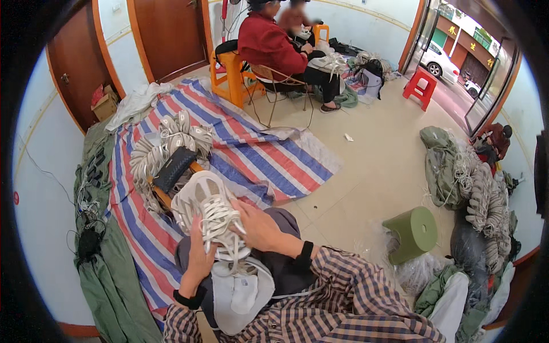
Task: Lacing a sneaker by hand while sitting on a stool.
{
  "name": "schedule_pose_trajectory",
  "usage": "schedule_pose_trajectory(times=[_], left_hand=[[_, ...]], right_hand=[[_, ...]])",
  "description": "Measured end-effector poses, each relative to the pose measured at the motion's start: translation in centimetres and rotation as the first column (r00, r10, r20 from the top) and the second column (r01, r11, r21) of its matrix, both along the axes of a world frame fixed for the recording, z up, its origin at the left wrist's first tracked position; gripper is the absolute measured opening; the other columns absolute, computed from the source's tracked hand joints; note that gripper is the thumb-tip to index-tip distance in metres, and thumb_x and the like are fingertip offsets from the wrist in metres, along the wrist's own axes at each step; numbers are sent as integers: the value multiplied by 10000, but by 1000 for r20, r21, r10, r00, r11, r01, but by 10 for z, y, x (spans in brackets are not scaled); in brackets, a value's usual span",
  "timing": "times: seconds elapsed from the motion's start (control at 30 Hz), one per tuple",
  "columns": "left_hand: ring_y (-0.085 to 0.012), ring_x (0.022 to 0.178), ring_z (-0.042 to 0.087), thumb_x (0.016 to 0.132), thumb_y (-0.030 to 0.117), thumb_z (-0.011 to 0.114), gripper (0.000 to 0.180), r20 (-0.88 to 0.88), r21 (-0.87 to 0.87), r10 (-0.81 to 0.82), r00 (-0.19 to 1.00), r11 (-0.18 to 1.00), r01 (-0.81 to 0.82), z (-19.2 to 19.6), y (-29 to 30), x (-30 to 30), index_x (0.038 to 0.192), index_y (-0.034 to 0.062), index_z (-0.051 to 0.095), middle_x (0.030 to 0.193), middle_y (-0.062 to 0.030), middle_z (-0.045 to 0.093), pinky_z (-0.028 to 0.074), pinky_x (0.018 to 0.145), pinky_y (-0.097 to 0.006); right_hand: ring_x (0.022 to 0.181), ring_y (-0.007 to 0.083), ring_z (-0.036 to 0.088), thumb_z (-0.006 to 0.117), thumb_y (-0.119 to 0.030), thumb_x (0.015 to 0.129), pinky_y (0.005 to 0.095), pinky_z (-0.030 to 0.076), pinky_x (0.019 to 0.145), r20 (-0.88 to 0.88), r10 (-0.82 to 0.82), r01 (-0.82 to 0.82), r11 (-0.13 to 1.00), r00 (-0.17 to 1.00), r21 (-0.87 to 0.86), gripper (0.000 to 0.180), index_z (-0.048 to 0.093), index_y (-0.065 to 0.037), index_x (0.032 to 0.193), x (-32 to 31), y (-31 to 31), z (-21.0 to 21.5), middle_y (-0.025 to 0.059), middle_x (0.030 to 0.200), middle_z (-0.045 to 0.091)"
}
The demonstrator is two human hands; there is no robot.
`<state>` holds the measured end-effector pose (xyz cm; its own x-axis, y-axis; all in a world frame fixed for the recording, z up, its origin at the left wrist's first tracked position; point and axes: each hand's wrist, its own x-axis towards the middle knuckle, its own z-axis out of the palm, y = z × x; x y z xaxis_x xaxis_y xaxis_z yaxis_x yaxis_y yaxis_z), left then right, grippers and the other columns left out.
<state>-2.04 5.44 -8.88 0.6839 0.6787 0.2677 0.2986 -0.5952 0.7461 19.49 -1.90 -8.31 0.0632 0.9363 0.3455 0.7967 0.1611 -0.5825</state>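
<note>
A makeshift shoe workshop: a laced sneaker [216, 212], heaped shoes [146, 160], striped tarp [280, 157], seated co-worker [267, 46].

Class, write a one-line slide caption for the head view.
Left hand and right hand on a pale laced sneaker, with more sneakers and a striped tarpaulin beyond.

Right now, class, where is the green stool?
In the head view, the green stool is right of centre, beside clear plastic, nearer than the red stool.
</note>
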Motion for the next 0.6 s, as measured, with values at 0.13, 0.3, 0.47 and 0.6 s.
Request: schedule_pose_trajectory(times=[0.13,0.3,0.47,0.6], left_hand=[[-438,1389,205,919,211,552,660,-1,98,20,1000,995,-20,9,-5,0,1441,-31,228,1477,-281,238,182,1132,-452],[-450,1374,228,924,317,541,694,1,100,61,998,993,-60,18,-15,1,1444,-22,231,1476,-287,232,209,1119,-459],[-437,1366,253,922,300,537,677,-22,67,130,991,989,-129,17,-21,1,1443,-14,241,1481,-277,235,219,1116,-446],[-417,1363,274,909,242,535,660,-44,79,147,988,986,-144,18,-25,2,1441,-19,243,1477,-261,260,226,1114,-432]], right_hand=[[1156,411,488,557,-340,914,426,430,961,-41,-1,8,989,999,150,654,312,11,1409,-5,-2,5,250,1296,466],[1145,410,504,553,-347,925,424,442,951,-33,4,2,985,999,170,621,351,33,1374,-6,-5,5,270,1273,477],[1153,398,510,583,-334,909,409,443,952,-62,19,-7,983,998,181,642,341,1,1401,-6,-7,4,245,1302,474],[1150,397,513,584,-328,909,407,444,953,-65,8,5,980,998,200,630,351,3,1392,-6,-6,3,249,1298,476]])
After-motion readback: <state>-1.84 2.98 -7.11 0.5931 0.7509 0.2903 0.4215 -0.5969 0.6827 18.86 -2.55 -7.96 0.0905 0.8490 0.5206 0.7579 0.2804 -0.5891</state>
